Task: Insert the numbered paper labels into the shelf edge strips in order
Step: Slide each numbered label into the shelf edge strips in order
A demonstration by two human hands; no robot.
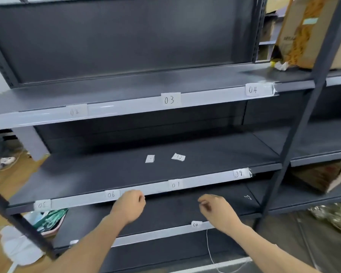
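1. The upper edge strip (126, 107) carries three paper labels: a faint label (75, 111) at the left, whose digits cannot be read with certainty, label 03 (169, 99) near the middle and label 04 (252, 89) at the right end.
2. The middle edge strip (205, 179) carries four labels: a blurred label (42, 204) at the left end, label 06 (111, 194), an unclear label (175, 184) whose second digit cannot be determined, and label 08 (239, 173) at the right end.
3. Two loose labels are laid flat on the middle shelf (106, 170), behind the strip and slightly apart: the left loose label (150, 159) and the right loose label (178, 157).
4. The lower edge strip (156, 233) carries one small label (195, 224); its digits are too small to be read.
5. The left hand (129, 205) is positioned at the lower edge of the middle edge strip, just right of label 06. Its fingers are curled inward; whether anything is held cannot be told.
6. The right hand (215, 209) is positioned over the lower shelf, near the small label. Its fingers are curled with the thumb close to the fingertips; whether a label is pinched cannot be told.
7. A cardboard box (307, 32) stands on the upper shelf at the far right.
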